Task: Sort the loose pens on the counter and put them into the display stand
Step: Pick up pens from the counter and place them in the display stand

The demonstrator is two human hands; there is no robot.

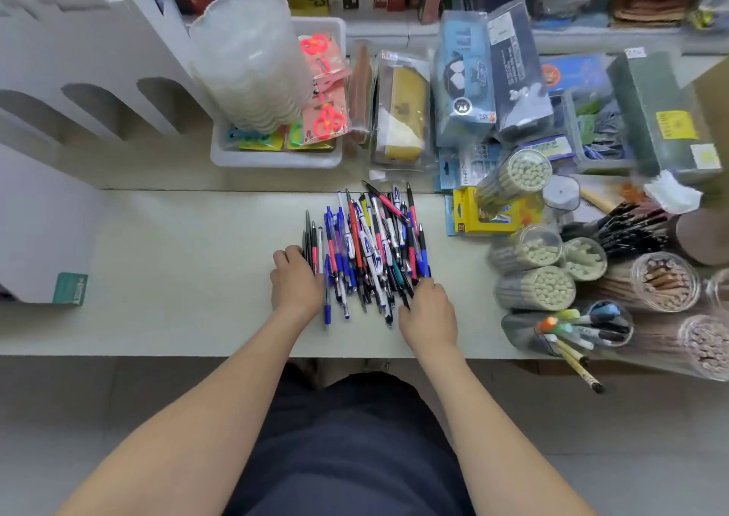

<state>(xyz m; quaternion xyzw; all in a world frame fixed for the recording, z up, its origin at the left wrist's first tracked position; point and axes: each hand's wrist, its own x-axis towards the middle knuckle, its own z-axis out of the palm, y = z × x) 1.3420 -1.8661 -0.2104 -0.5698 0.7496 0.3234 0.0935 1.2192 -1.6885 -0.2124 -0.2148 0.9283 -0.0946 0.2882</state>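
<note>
Pens (pixel 367 247) lie heaped between left hand (pixel 296 281) and right hand (pixel 428 312), touching both.

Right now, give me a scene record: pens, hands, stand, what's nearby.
pens: one mixed, unsorted pile on counter
left hand: at pile's left edge, touching pens; grip unclear
right hand: at pile's lower right, fingers among pens; grip unclear
stand: white, arched slots, far left; no pens visible in it
nearby: pencil tubs to the right; scissors bin behind
</note>
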